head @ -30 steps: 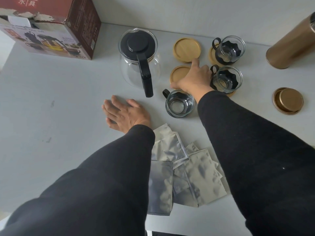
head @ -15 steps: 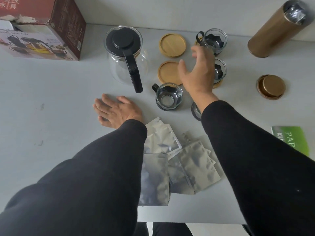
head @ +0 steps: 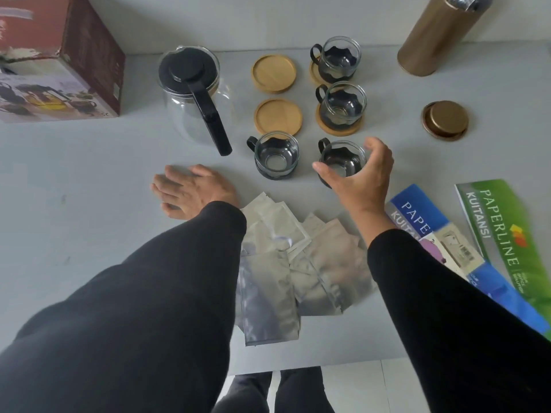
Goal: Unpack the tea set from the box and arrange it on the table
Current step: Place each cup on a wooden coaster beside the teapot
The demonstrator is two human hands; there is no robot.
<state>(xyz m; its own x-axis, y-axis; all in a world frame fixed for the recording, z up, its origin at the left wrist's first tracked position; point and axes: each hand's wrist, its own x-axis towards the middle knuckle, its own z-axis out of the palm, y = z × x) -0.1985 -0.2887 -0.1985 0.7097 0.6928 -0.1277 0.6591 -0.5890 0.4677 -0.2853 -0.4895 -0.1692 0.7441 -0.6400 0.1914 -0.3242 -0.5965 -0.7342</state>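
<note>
A glass teapot [head: 190, 93] with a black lid and handle stands at the back of the grey table [head: 74, 189]. Beside it lie two bare wooden coasters [head: 273, 73] [head: 278, 117]. Two glass cups [head: 338, 62] [head: 343, 105] in black holders sit on coasters further right. A third cup [head: 275, 158] stands on the bare table. My right hand [head: 363, 180] curls its thumb and fingers round the rim of a fourth cup [head: 340, 160], which rests on the table. My left hand [head: 190, 190] lies flat on the table. The tea set box [head: 59, 64] is at the back left.
Several silver foil sachets [head: 283, 263] lie between my arms. A gold canister [head: 438, 34] stands at the back right, its lid [head: 445, 120] lying nearer. Green [head: 507, 234] and blue [head: 417, 216] receipt books lie at the right. The table's front edge is below the sachets.
My right hand left the coasters at the back, drew towards me and now curls round the near right cup. My left hand has stayed flat. The camera tilted down.
</note>
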